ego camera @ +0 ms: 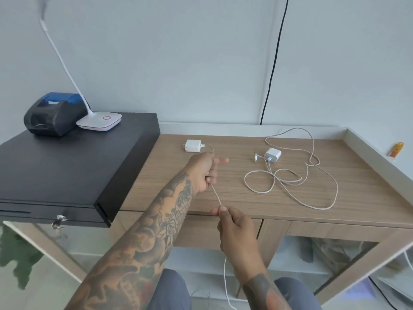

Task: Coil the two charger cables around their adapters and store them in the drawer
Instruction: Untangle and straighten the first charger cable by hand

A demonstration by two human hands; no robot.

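1. We hold the first charger cable (216, 196) taut between both hands: our left hand (204, 173) has its fingers curled round it with the index finger sticking out, and our right hand (234, 229) pinches it nearer us, at the desk's front edge.
2. The held stretch runs almost straight away from us, slanting slightly left.
3. Its adapter (193, 145) lies flat on the wooden desk (357, 175) just beyond the left hand, which is clearly the nearer one.
4. Below the right hand the slack hangs towards the floor.
5. The second adapter (272, 155) and its loose cable (308, 182) lie untouched, well to the right.
6. We judge the coiling not yet begun.
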